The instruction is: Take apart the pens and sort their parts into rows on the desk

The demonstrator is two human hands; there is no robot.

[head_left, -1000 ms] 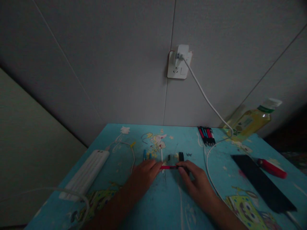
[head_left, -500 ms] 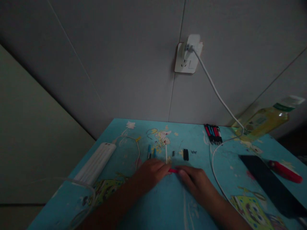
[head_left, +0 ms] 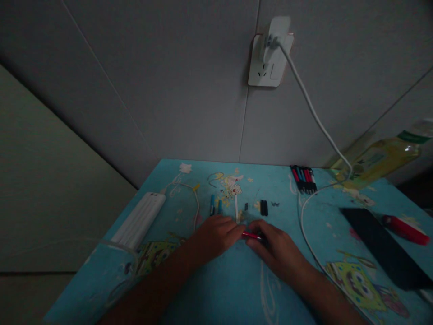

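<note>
A red pen barrel (head_left: pixel 251 235) lies crosswise between my two hands, just above the table's front half. The fingers of my left hand (head_left: pixel 219 237) are closed round its left end. My right hand (head_left: pixel 272 246) pinches its right end, where a dark part shows beside the fingers. Just beyond my hands lie two blue pen pieces (head_left: pixel 212 205), a thin white stick (head_left: pixel 236 207), a small dark piece (head_left: pixel 246 206) and a pair of black pieces (head_left: pixel 264 207).
Several red, blue and black pens (head_left: pixel 303 179) lie in a row at the back right, near a tilted bottle of yellow liquid (head_left: pixel 382 158). A white power strip (head_left: pixel 140 219) is on the left. A dark flat panel (head_left: pixel 384 248), a red object (head_left: pixel 406 229) and a white cable (head_left: pixel 304 232) occupy the right.
My right hand has shifted its fingers along the red barrel, and more of the barrel shows, now tilted down to the right. The view has dipped slightly.
</note>
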